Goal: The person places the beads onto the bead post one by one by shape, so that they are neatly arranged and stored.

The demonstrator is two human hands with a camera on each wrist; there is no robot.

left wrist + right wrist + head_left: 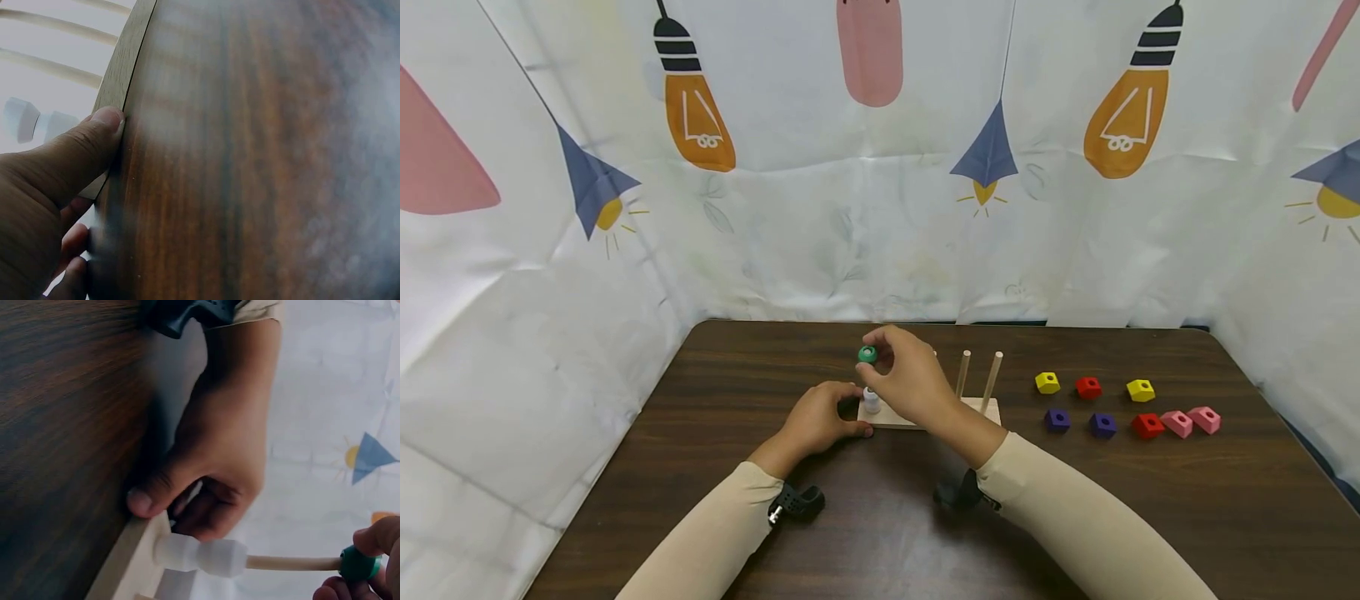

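A wooden peg board (891, 419) lies on the table, its left end gripped by my left hand (816, 421). In the left wrist view the thumb (94, 140) presses the board's front edge, with the other fingers around the end. Two white beads (206, 555) are stacked low on the leftmost peg (292, 563). My right hand (913, 379) pinches a green bead (867, 354) between thumb and fingers at that peg's top. Whether the peg has entered the bead's hole is hard to tell. Two bare pegs (964, 372) show farther right; the hand hides the board's middle.
To the right on the dark wooden table (880, 517) lie several loose blocks with holes: yellow (1047, 382), red (1087, 387), purple (1057, 421) and pink (1205, 419). A printed curtain (865, 242) hangs behind the table's far edge.
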